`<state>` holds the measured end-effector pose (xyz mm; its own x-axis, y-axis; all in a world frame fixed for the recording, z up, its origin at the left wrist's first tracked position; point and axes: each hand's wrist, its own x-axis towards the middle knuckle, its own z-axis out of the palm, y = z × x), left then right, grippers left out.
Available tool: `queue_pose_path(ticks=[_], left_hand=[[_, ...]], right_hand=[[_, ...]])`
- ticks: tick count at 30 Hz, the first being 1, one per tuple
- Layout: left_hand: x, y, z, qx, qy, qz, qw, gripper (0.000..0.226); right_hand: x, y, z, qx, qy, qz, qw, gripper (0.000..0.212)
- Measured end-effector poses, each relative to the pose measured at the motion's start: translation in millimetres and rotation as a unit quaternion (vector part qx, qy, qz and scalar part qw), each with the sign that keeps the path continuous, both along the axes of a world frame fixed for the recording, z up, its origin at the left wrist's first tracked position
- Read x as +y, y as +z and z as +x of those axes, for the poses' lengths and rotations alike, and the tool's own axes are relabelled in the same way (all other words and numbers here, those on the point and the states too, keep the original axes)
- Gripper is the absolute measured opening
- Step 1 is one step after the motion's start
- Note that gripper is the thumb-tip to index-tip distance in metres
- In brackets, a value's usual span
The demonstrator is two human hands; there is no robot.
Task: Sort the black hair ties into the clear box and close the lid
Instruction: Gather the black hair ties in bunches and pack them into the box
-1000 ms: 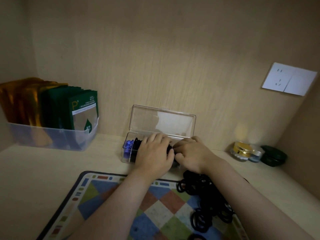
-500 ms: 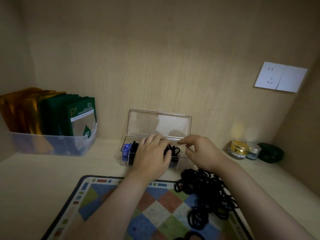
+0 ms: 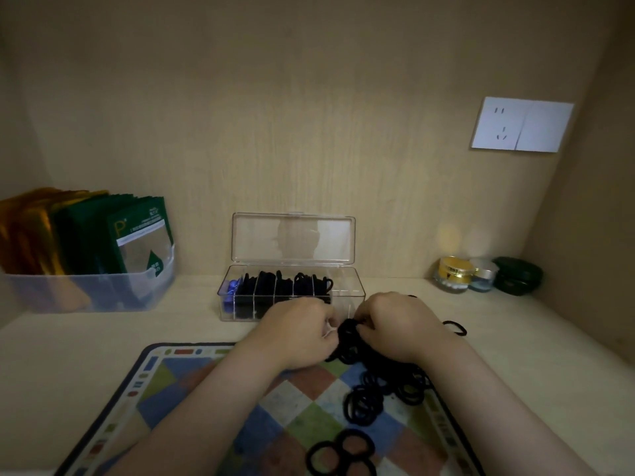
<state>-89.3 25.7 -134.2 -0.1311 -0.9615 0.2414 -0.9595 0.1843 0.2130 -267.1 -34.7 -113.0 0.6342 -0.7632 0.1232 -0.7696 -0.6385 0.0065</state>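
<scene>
Your shelf [image 3: 103,338] is pale wood, socket [image 3: 522,124] behind. Left hand [image 3: 299,329] and right hand [image 3: 398,324], off the clear box [image 3: 354,304] now, pinch hair ties [image 3: 347,333] at the mat's [image 3: 192,372] far edge.

Dim, warm light, strongest on the middle of the back wall [image 3: 309,139]; the corners sink into brown shadow. Two pale glows lie on it above the jars [image 3: 453,274]. The box lid [image 3: 292,242] carries a dark reflection. The hair ties [image 3: 378,383] merge into one black mass. Lines bow toward the sides.
</scene>
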Motion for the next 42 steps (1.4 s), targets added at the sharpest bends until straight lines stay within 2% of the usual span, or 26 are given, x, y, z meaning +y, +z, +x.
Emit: queue_pose_path(ticks=[5, 9, 12, 20, 23, 25, 27, 31, 33, 35, 37, 42], left_hand=[[-2, -5, 2, -0.006, 0.006, 0.049, 0.999, 0.027], [-2, -5, 3, 0.085, 0.023, 0.056, 0.995, 0.013], [-3, -6, 8, 0.184, 0.040, 0.070, 0.980, 0.009], [-2, 2, 22, 0.315, 0.068, 0.091, 0.942, 0.012], [0, 4, 23, 0.333, 0.074, 0.104, 0.934, 0.016], [1, 5, 22, 0.348, 0.074, 0.113, 0.928, 0.015], [2, 5, 20, 0.367, 0.077, 0.114, 0.920, 0.015], [-1, 1, 21, 0.386, 0.110, 0.095, 0.911, 0.015], [-2, -1, 18, 0.446, 0.098, 0.104, 0.884, 0.013], [-1, -2, 12, 0.529, 0.068, 0.130, 0.836, 0.014], [1, 0, 6, 0.590, 0.036, 0.154, 0.791, 0.020], [1, 3, 3, 0.682, 0.003, 0.186, 0.707, 0.029]], right_hand=[[4, -5, 8, 0.002, 0.003, 0.037, 0.999, 0.035], [7, 1, 5, 0.011, 0.015, 0.101, 0.995, 0.035], [5, -1, 4, 0.014, 0.016, 0.098, 0.995, 0.037], [-1, -6, 5, -0.045, 0.050, 0.085, 0.994, 0.016], [-3, -5, 1, -0.128, 0.044, 0.116, 0.984, 0.009], [-3, -3, 0, -0.229, 0.048, 0.194, 0.953, 0.007], [-1, 0, 0, -0.320, 0.057, 0.286, 0.901, 0.006], [4, 6, -2, -0.407, 0.081, 0.462, 0.783, 0.018], [6, 8, -2, -0.425, 0.088, 0.516, 0.738, 0.015], [8, 7, 1, -0.434, 0.072, 0.527, 0.727, 0.018], [7, 3, 5, -0.443, 0.041, 0.509, 0.737, 0.025], [7, -1, 9, -0.459, -0.022, 0.431, 0.776, 0.013]])
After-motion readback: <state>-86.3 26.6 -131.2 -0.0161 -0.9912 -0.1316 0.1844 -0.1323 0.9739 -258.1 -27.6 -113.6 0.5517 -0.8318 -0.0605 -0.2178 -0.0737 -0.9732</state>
